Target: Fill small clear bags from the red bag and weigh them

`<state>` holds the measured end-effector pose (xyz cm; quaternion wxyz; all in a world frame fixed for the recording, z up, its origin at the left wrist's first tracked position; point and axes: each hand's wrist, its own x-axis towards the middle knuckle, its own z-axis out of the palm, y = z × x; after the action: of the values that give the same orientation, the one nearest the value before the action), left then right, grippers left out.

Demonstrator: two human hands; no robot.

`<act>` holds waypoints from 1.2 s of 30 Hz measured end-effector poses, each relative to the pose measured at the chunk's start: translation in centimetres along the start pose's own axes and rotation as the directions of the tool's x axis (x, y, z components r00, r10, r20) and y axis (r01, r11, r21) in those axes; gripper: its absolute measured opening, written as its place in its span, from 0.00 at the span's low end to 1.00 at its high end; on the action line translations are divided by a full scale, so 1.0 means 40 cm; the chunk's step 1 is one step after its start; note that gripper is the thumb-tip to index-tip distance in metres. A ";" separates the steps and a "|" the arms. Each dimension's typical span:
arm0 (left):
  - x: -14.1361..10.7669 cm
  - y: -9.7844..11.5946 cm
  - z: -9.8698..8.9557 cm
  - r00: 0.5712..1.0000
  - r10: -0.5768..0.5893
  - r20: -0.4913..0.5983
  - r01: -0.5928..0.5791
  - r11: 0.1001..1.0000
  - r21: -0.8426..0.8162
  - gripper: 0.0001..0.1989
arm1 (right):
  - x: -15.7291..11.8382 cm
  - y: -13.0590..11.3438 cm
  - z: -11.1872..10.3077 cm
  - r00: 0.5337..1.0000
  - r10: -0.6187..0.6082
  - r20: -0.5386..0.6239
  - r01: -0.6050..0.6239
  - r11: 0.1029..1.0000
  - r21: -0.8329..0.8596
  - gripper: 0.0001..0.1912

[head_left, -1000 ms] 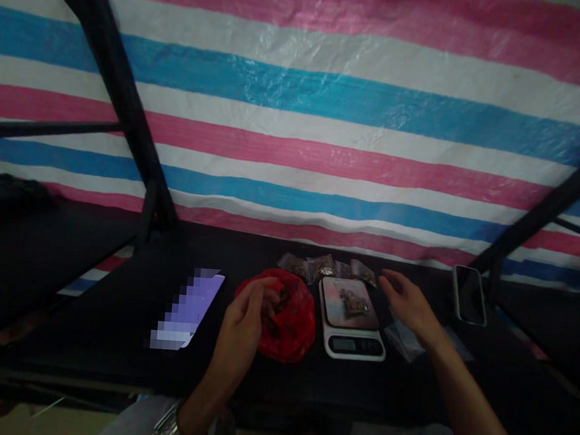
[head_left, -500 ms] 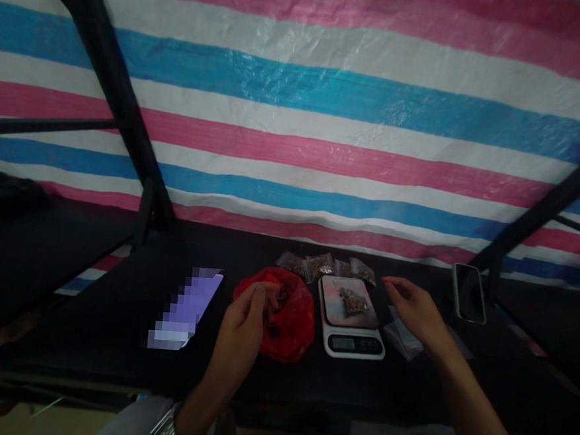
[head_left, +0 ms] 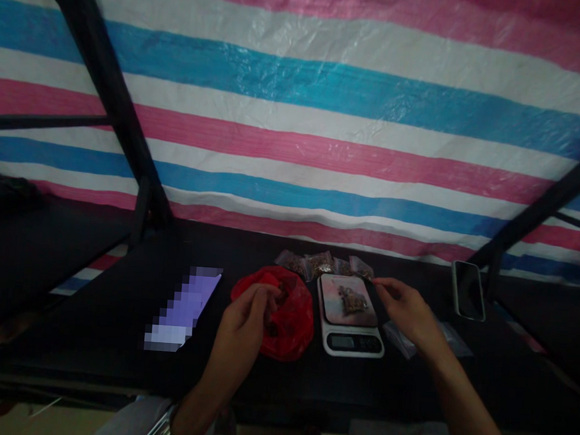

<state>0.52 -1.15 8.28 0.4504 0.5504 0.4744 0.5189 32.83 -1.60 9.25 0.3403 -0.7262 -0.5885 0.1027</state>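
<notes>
My left hand is over the left part of a red plastic bag, its fingers pinched together on something I cannot make out. Small dark pieces show inside the bag. Right of it is a white scale, with a small clear packet of brownish pieces on its plate. My right hand is beside the scale's right edge, thumb and fingertips close together near the end of a row of filled packets; what they hold, if anything, is too small to tell. Flat clear bags lie partly under my right forearm.
A phone with a lit, blurred purple screen lies at the left. Another phone rests at the right near a black metal post. A striped plastic sheet hangs behind the black table.
My right hand has moved slightly left, closer to the scale and the rightmost filled packet. My left hand stays at the red bag with its fingers pinched.
</notes>
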 end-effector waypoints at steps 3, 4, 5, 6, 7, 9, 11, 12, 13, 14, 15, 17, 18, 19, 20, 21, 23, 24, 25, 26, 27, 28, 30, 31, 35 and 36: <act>0.001 -0.004 0.001 1.000 0.009 0.002 -0.009 1.000 0.007 0.19 | -0.008 -0.015 0.015 0.999 -0.022 0.029 0.024 0.998 -0.053 0.19; 0.001 -0.005 0.001 1.000 0.011 0.005 -0.012 1.000 0.009 0.19 | -0.011 -0.022 0.024 0.999 -0.034 0.035 0.037 0.997 -0.075 0.18; 0.001 -0.005 0.002 1.000 0.011 0.009 -0.011 1.000 0.009 0.19 | -0.013 -0.031 0.035 0.998 -0.049 0.039 0.052 0.994 -0.099 0.17; 0.001 -0.004 0.003 1.000 0.009 0.012 -0.009 1.000 0.008 0.20 | -0.016 -0.040 0.047 0.997 -0.065 0.040 0.070 0.990 -0.123 0.17; 0.000 -0.004 0.004 1.000 0.005 0.016 -0.005 1.000 0.006 0.20 | -0.017 -0.049 0.059 0.996 -0.082 0.043 0.088 0.985 -0.147 0.16; -0.002 -0.001 0.007 1.000 -0.004 0.027 0.004 1.000 0.003 0.20 | -0.015 -0.067 0.082 0.992 -0.113 0.059 0.122 0.975 -0.183 0.15; -0.004 0.000 0.011 0.999 -0.012 0.045 0.012 1.000 0.003 0.20 | -0.010 -0.083 0.097 0.987 -0.139 0.085 0.153 0.968 -0.200 0.11; -0.006 -0.001 0.014 0.998 -0.015 0.059 0.015 1.000 0.005 0.20 | -0.007 -0.091 0.100 0.984 -0.151 0.096 0.168 0.965 -0.201 0.09; -0.007 -0.002 0.017 0.997 -0.018 0.072 0.018 1.000 0.005 0.20 | -0.006 -0.099 0.101 0.981 -0.166 0.103 0.183 0.963 -0.196 0.07; -0.008 -0.005 0.021 0.996 -0.020 0.088 0.019 1.000 0.002 0.20 | -0.008 -0.109 0.100 0.977 -0.184 0.106 0.202 0.962 -0.184 0.08; -0.009 -0.009 0.026 0.994 -0.022 0.104 0.023 1.000 -0.007 0.20 | -0.012 -0.120 0.098 0.972 -0.206 0.112 0.223 0.960 -0.169 0.08; -0.009 -0.018 0.036 0.989 -0.055 0.134 0.063 0.997 -0.050 0.21 | -0.033 -0.147 0.095 0.949 -0.287 0.129 0.299 0.951 -0.083 0.07; -0.009 -0.023 0.041 0.984 -0.091 0.151 0.104 0.992 -0.077 0.23 | -0.049 -0.162 0.094 0.928 -0.345 0.142 0.352 0.936 -0.020 0.07; -0.008 -0.027 0.045 0.974 -0.138 0.182 0.159 0.982 -0.103 0.25 | -0.066 -0.177 0.096 0.895 -0.421 0.145 0.415 0.907 0.071 0.06; -0.007 -0.030 0.048 0.959 -0.176 0.221 0.206 0.971 -0.121 0.27 | -0.084 -0.192 0.098 0.857 -0.494 0.148 0.474 0.868 0.149 0.06; -0.006 -0.031 0.050 0.947 -0.184 0.262 0.224 0.966 -0.128 0.27 | -0.101 -0.206 0.102 0.823 -0.548 0.148 0.518 0.832 0.201 0.06; -0.005 -0.032 0.050 0.939 -0.156 0.306 0.202 0.971 -0.126 0.24 | -0.129 -0.229 0.110 0.774 -0.616 0.148 0.575 0.781 0.242 0.07; -0.005 -0.031 0.048 0.941 -0.134 0.310 0.179 0.976 -0.121 0.22 | -0.137 -0.237 0.115 0.760 -0.633 0.147 0.593 0.768 0.242 0.08; -0.005 -0.030 0.046 0.944 -0.120 0.306 0.162 0.980 -0.115 0.20 | -0.143 -0.243 0.120 0.751 -0.645 0.144 0.606 0.759 0.238 0.09; -0.006 -0.029 0.043 0.946 -0.117 0.302 0.156 0.982 -0.110 0.19 | -0.145 -0.247 0.124 0.745 -0.652 0.140 0.615 0.753 0.232 0.09; -0.008 -0.028 0.041 0.946 -0.116 0.301 0.154 0.983 -0.104 0.19 | -0.146 -0.249 0.127 0.742 -0.656 0.135 0.622 0.750 0.226 0.10; -0.009 -0.028 0.040 0.945 -0.116 0.307 0.154 0.983 -0.102 0.19 | -0.145 -0.249 0.130 0.739 -0.661 0.132 0.628 0.746 0.220 0.10; -0.012 -0.031 0.039 0.937 -0.115 0.329 0.160 0.981 -0.110 0.18 | -0.144 -0.244 0.135 0.730 -0.671 0.132 0.641 0.738 0.211 0.12; -0.013 -0.033 0.039 0.933 -0.113 0.341 0.162 0.980 -0.119 0.18 | -0.144 -0.240 0.136 0.723 -0.678 0.131 0.648 0.732 0.209 0.13; -0.010 -0.046 0.042 0.933 -0.119 0.341 0.179 0.973 -0.149 0.19 | -0.152 -0.237 0.134 0.727 -0.678 0.108 0.648 0.730 0.218 0.14; -0.010 -0.050 0.042 0.935 -0.131 0.330 0.191 0.969 -0.158 0.20 | -0.154 -0.249 0.134 0.735 -0.671 0.095 0.642 0.735 0.221 0.14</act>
<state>2.10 -1.25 6.17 0.6114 0.5408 0.3887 0.4273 20.30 -4.55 9.82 0.3651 -0.4271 -0.8226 0.0872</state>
